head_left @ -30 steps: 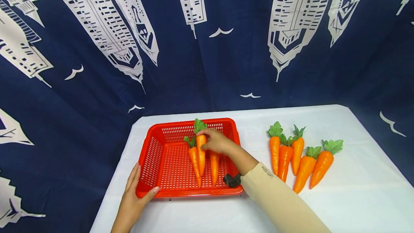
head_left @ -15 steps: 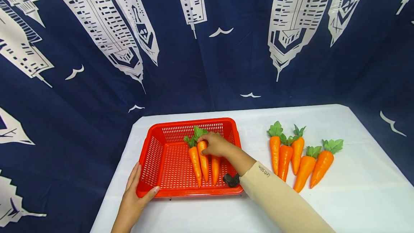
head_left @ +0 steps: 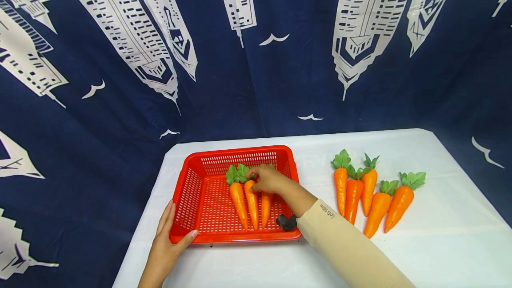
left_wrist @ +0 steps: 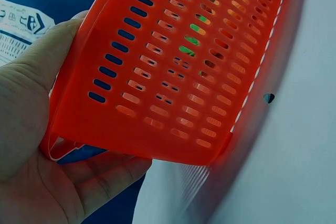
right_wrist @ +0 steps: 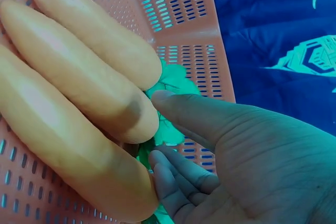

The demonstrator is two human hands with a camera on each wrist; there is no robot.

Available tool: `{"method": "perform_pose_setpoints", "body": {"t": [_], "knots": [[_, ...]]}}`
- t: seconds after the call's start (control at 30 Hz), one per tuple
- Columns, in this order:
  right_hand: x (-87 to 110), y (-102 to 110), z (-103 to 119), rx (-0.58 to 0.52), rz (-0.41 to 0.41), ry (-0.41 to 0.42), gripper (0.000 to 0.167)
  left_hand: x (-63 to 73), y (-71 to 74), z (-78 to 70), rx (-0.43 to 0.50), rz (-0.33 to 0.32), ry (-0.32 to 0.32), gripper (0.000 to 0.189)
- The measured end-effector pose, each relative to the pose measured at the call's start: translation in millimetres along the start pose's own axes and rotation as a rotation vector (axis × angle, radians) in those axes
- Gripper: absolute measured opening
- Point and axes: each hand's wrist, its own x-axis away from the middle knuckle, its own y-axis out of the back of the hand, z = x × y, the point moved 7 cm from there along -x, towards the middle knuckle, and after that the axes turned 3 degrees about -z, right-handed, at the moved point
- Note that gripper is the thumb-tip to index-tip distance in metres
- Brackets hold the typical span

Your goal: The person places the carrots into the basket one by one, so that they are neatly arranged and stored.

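Observation:
A red plastic basket (head_left: pixel 219 238) with slotted walls stands on the table; three carrots with green leaves lie side by side in it. My left hand (head_left: pixel 165 246) holds its near left corner, thumb along the front rim and fingers on the left side; the left wrist view shows the thumb (left_wrist: pixel 44 56) at the rim. Inside the basket, my right hand (head_left: pixel 269 179) is at the top of the middle carrot (head_left: pixel 252 206). In the right wrist view its thumb tip and loosely bent fingers are spread apart beside the carrot ends. The left carrot (head_left: pixel 239 206) and right carrot (head_left: pixel 266 208) flank it.
Several more carrots (head_left: pixel 377 214) with leaves lie grouped on the white table (head_left: pixel 444 243) right of the basket. Behind the table hangs a dark blue cloth (head_left: pixel 280 83) printed with white buildings and birds. A black wrist device (head_left: pixel 286 222) sits by the right sleeve.
My right hand has lowered the middle carrot, its tip sliding toward the front, and the fingers have loosened from it. The left carrot has shifted slightly left. My left hand has stayed on the basket.

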Motion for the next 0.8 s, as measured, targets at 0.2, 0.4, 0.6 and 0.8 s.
{"method": "perform_pose_setpoints", "body": {"t": [0.2,0.4,0.6,0.8], "knots": [[-0.8,5.1,0.5,-0.085,-0.047,0.021,0.037,0.1,-0.1,-1.6,-0.013,0.001,-0.006,0.110],[5.7,24.5,11.9,-0.202,-0.160,0.085,0.036,1.8,0.2,-1.2,-0.025,0.004,-0.005,0.109],[20.6,47.3,22.7,-0.336,-0.253,0.099,0.034,2.3,-0.9,-0.5,-0.020,0.004,-0.008,0.109],[39.9,67.8,27.8,-0.395,-0.304,0.153,0.031,1.2,-0.3,-1.3,-0.016,0.006,-0.004,0.109]]}}
